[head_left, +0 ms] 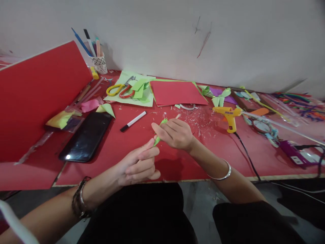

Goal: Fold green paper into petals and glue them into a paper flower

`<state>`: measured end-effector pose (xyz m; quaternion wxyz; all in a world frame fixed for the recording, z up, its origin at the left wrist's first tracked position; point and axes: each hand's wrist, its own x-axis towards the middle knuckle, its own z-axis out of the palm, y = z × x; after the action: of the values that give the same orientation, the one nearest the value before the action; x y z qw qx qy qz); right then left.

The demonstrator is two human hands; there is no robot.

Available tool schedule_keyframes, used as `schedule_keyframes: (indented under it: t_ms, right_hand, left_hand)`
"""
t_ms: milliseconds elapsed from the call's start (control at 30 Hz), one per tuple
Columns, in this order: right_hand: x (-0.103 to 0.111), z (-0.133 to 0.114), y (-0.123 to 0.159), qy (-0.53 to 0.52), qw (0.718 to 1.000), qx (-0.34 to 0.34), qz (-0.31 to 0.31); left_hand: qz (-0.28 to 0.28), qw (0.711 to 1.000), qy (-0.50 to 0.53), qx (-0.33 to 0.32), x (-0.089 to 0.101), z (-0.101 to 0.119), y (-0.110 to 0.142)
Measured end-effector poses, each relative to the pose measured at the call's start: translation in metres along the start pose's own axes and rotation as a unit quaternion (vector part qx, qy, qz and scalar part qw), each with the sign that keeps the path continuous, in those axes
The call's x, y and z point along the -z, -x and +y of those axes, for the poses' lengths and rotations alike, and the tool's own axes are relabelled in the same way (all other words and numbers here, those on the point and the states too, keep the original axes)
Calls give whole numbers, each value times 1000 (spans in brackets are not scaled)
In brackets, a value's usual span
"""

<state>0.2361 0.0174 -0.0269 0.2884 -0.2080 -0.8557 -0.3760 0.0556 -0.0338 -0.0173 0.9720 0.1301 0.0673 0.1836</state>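
Between my hands, above the red tabletop, is a small piece of green paper (157, 140). My left hand (141, 164) pinches its lower end between thumb and fingertips. The fingers of my right hand (176, 133) are curled around its upper part, hiding much of it. A pale stick tip (177, 116) shows just beyond my right knuckles; I cannot tell whether it is held. To the left of my hands lies a white marker with a black cap (133, 121). Scissors with yellow and red handles (121, 90) rest on a light green sheet behind it.
A black phone (86, 137) lies at left near a leaning red board (38, 101). A pen cup (99, 64) stands by the wall. Red paper sheets (179, 92) lie at the back. On the right are a yellow glue gun (230, 118) with its cord, a purple box (294, 154) and pipe cleaners (302, 101).
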Motion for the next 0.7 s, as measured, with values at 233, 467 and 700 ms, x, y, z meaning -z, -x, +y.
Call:
schedule_keyframes:
  t_ms: [233, 467, 700]
  right_hand:
    - [1, 3, -3, -3, 1000, -13, 11]
    - [2, 2, -4, -10, 1000, -17, 13]
    - [4, 3, -1, -8, 1000, -14, 1]
  left_hand:
    - [-51, 994, 75, -68, -5, -12, -6]
    - [-71, 991, 93, -69, 0, -12, -6]
    - [-76, 988, 118, -67, 2, -13, -8]
